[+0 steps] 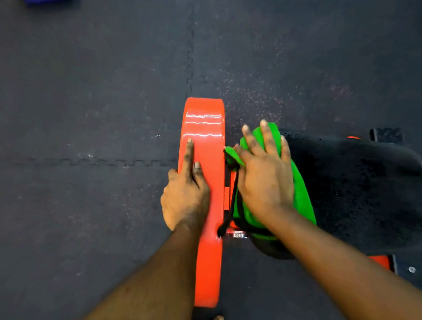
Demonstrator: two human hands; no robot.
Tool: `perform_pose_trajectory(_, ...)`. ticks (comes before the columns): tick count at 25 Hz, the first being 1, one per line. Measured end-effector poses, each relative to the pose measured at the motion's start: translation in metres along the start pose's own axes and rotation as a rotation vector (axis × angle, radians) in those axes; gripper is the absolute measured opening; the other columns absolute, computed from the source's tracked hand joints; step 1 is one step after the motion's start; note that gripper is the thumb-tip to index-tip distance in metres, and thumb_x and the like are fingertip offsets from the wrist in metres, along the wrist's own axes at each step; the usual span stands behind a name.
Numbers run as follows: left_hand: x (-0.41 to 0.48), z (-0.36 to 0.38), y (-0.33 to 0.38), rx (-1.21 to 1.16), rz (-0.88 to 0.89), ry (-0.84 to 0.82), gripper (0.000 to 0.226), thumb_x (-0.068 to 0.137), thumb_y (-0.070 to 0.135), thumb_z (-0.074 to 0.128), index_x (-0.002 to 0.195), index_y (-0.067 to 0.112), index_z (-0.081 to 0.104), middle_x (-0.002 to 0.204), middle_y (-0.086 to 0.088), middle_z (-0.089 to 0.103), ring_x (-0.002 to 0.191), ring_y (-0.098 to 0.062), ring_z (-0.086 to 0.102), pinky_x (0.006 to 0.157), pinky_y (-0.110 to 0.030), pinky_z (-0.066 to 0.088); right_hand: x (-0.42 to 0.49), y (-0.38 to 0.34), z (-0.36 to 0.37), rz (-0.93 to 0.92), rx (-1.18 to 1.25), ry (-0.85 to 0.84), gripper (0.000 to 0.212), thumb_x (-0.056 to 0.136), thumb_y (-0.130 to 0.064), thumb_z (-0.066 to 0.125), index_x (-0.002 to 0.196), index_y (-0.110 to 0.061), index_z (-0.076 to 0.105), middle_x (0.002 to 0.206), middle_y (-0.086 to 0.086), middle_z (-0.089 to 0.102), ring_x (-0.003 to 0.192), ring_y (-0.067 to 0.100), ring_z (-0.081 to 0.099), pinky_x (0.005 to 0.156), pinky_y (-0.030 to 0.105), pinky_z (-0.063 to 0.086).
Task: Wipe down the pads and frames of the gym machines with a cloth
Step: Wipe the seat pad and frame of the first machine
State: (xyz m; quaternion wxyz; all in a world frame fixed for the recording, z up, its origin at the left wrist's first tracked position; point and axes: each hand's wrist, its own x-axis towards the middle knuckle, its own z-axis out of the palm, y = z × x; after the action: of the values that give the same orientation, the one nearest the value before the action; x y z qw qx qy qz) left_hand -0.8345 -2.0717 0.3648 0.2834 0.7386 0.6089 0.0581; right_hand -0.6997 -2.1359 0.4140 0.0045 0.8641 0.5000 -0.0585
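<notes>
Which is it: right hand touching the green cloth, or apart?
Touching. Head view shows the right hand laid flat on the green cloth over the black pad.

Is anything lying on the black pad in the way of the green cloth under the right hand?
Nothing visible does. The right hand presses the green cloth on the black textured pad, whose surface beyond the cloth is bare. The left hand rests aside on the red metal frame.
</notes>
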Motion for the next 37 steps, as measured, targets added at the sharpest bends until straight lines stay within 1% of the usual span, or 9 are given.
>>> perform_pose_trajectory(4, 0.001, 0.001, -0.002, -0.011, 0.001, -0.008, 0.051, 0.104, 0.05, 0.026, 0.149, 0.065, 0.006, 0.106, -0.015, 0.057, 0.09, -0.041, 0.061, 0.082, -0.049, 0.047, 0.033, 0.001, -0.007, 0.098, -0.016, -0.031, 0.043, 0.089, -0.027, 0.056, 0.131, -0.026, 0.065, 0.16, -0.004, 0.038, 0.154, 0.027, 0.016, 0.122, 0.056, 0.015)
perform_pose_trajectory(7, 0.002, 0.0, -0.001, -0.022, 0.001, -0.013, 0.051, 0.103, 0.051, 0.026, 0.148, 0.065, 0.006, 0.106, -0.014, 0.057, 0.09, -0.041, 0.062, 0.083, -0.049, 0.048, -0.021, -0.003, -0.001, 0.071, 0.028, 0.033, 0.046, 0.091, -0.026, 0.052, 0.135, -0.026, 0.062, 0.16, -0.004, 0.038, 0.154, 0.026, 0.015, 0.123, 0.056, 0.014)
perform_pose_trajectory(12, 0.002, -0.001, 0.0, -0.009, -0.002, -0.031, 0.052, 0.103, 0.051, 0.026, 0.149, 0.064, 0.005, 0.108, -0.013, 0.057, 0.087, -0.04, 0.062, 0.08, -0.048, 0.049, -0.103, -0.001, 0.005, 0.015, 0.065, 0.018, 0.057, 0.086, -0.026, 0.049, 0.142, -0.027, 0.056, 0.162, -0.004, 0.034, 0.155, 0.024, 0.016, 0.123, 0.054, 0.016)
perform_pose_trajectory(17, 0.002, 0.0, 0.002, 0.001, -0.009, -0.021, 0.053, 0.104, 0.05, 0.028, 0.149, 0.064, 0.005, 0.108, -0.014, 0.057, 0.086, -0.04, 0.062, 0.079, -0.048, 0.048, -0.018, 0.008, 0.001, 0.018, 0.063, 0.042, 0.047, 0.089, -0.024, 0.057, 0.136, -0.024, 0.061, 0.159, -0.001, 0.039, 0.154, 0.027, 0.018, 0.122, 0.054, 0.02)
perform_pose_trajectory(21, 0.0, 0.001, 0.001, 0.003, 0.001, -0.003, 0.052, 0.104, 0.05, 0.027, 0.15, 0.062, 0.007, 0.104, -0.014, 0.056, 0.086, -0.04, 0.061, 0.079, -0.047, 0.048, 0.043, 0.01, -0.004, 0.139, 0.032, 0.006, 0.04, 0.09, -0.028, 0.058, 0.13, -0.022, 0.065, 0.156, -0.001, 0.044, 0.15, 0.027, 0.026, 0.121, 0.052, 0.023)
perform_pose_trajectory(27, 0.0, -0.001, 0.001, -0.025, -0.008, -0.028, 0.052, 0.103, 0.051, 0.027, 0.15, 0.063, 0.008, 0.103, -0.013, 0.055, 0.087, -0.041, 0.062, 0.081, -0.048, 0.048, -0.059, -0.001, 0.002, 0.067, 0.02, 0.05, 0.055, 0.091, -0.027, 0.058, 0.146, -0.028, 0.051, 0.164, -0.003, 0.029, 0.155, 0.025, 0.014, 0.122, 0.057, 0.016)
perform_pose_trajectory(30, 0.0, -0.004, 0.003, -0.026, -0.005, -0.023, 0.052, 0.103, 0.049, 0.028, 0.15, 0.062, 0.009, 0.103, -0.012, 0.055, 0.085, -0.041, 0.061, 0.079, -0.048, 0.048, -0.106, -0.009, 0.006, 0.078, -0.057, -0.02, 0.069, 0.088, -0.04, 0.062, 0.153, -0.034, 0.04, 0.168, -0.002, 0.017, 0.156, 0.027, 0.009, 0.119, 0.065, 0.014)
perform_pose_trajectory(33, 0.0, -0.004, 0.003, -0.026, -0.018, -0.023, 0.052, 0.103, 0.05, 0.028, 0.15, 0.063, 0.008, 0.103, -0.012, 0.055, 0.085, -0.041, 0.062, 0.078, -0.048, 0.048, -0.084, -0.008, 0.005, 0.124, -0.088, -0.043, 0.073, 0.083, -0.044, 0.064, 0.152, -0.038, 0.04, 0.17, -0.003, 0.008, 0.156, 0.028, 0.002, 0.118, 0.065, 0.014)
perform_pose_trajectory(37, 0.0, -0.003, 0.004, -0.015, -0.024, -0.026, 0.052, 0.103, 0.05, 0.028, 0.149, 0.064, 0.006, 0.104, -0.012, 0.056, 0.086, -0.04, 0.062, 0.079, -0.048, 0.048, -0.007, -0.004, 0.005, 0.123, -0.075, 0.015, 0.062, 0.086, -0.034, 0.063, 0.147, -0.033, 0.048, 0.167, -0.002, 0.02, 0.156, 0.029, 0.004, 0.12, 0.059, 0.018)
